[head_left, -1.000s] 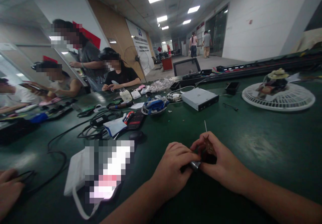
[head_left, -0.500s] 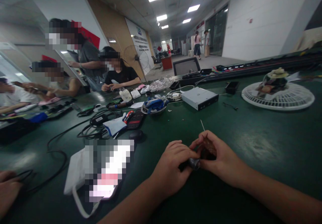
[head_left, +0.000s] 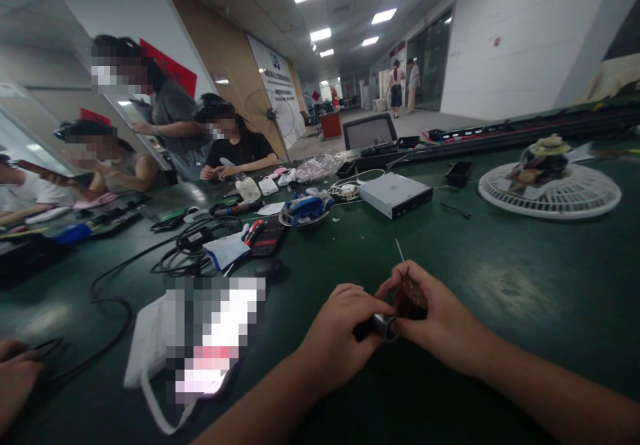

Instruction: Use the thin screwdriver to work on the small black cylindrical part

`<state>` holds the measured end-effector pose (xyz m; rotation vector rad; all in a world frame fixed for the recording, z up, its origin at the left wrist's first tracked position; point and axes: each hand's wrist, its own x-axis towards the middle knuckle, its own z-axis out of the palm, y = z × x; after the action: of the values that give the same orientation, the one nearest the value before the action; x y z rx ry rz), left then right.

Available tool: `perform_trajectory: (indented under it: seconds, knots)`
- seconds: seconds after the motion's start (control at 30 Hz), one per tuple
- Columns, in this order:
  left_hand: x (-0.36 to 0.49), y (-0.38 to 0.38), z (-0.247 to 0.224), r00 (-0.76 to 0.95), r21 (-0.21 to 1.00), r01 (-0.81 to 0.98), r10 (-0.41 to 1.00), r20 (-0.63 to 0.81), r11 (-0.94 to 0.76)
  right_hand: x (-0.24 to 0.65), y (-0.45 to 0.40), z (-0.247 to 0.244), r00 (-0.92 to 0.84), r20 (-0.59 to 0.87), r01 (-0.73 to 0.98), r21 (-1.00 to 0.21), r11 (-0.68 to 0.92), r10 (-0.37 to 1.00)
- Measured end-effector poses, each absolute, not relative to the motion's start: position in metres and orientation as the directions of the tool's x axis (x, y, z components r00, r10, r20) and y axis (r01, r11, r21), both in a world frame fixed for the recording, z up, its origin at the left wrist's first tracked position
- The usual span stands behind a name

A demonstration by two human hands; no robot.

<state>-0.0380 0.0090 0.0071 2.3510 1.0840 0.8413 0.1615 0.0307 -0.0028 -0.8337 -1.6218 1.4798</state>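
My left hand (head_left: 345, 321) is closed around a short dark metal cylinder (head_left: 384, 327) whose hollow round end faces me. Beside it, touching at the fingertips, my right hand (head_left: 435, 318) is curled around a coppery brown piece (head_left: 413, 291); its exact kind is unclear because the fingers cover much of it. The right thumb rests against the cylinder's end. A thin pale rod (head_left: 399, 250) sticks up beyond the right fingertips, and its lower end is hidden. Both hands are just above the green table (head_left: 450, 245).
Left of my hands lie a lit phone (head_left: 227, 328), a white box (head_left: 147, 338) and a black mouse (head_left: 269, 269). Farther off are a bowl with blue cloth (head_left: 306, 210), a disc drive (head_left: 395, 193) and a white fan grille (head_left: 550, 191). Another person's hand (head_left: 17, 378) is at far left.
The cylinder has turned slightly, so its hollow end shows more clearly towards me. Both hands keep nearly the same position and grip.
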Motion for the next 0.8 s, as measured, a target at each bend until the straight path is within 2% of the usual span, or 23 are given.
perform_trajectory:
  seconds: [0.13, 0.23, 0.4, 0.53, 0.63, 0.8]
  knots:
    - [-0.036, 0.006, 0.01, 0.503, 0.591, 0.534, 0.789, 0.353, -0.605, 0.164, 0.031, 0.0, -0.51, 0.139, -0.083, -0.99, 0.113, 0.849]
    - [-0.034, 0.005, 0.011, 0.425, 0.598, 0.565, 0.822, 0.379, -0.568, 0.166, 0.031, 0.002, -0.49, 0.201, -0.151, -0.978, 0.144, 0.849]
    - [-0.036, 0.007, 0.008, 0.123, 0.658, 0.674, 0.929, 0.348, -0.336, 0.165, 0.034, 0.001, -0.32, 0.149, -0.174, -0.98, 0.097, 0.936]
    - [-0.04, 0.013, 0.006, -0.061, 0.751, 0.641, 0.964, 0.259, -0.161, 0.168, 0.035, -0.002, -0.224, 0.186, -0.177, -0.973, 0.148, 0.957]
    - [-0.042, 0.016, 0.006, -0.084, 0.785, 0.609, 0.974, 0.208, -0.115, 0.171, 0.034, -0.004, -0.2, 0.234, -0.18, -0.963, 0.199, 0.952]
    - [-0.041, 0.015, 0.006, -0.024, 0.786, 0.607, 0.987, 0.16, -0.113, 0.172, 0.033, -0.003, -0.297, 0.207, -0.209, -0.967, 0.148, 0.932]
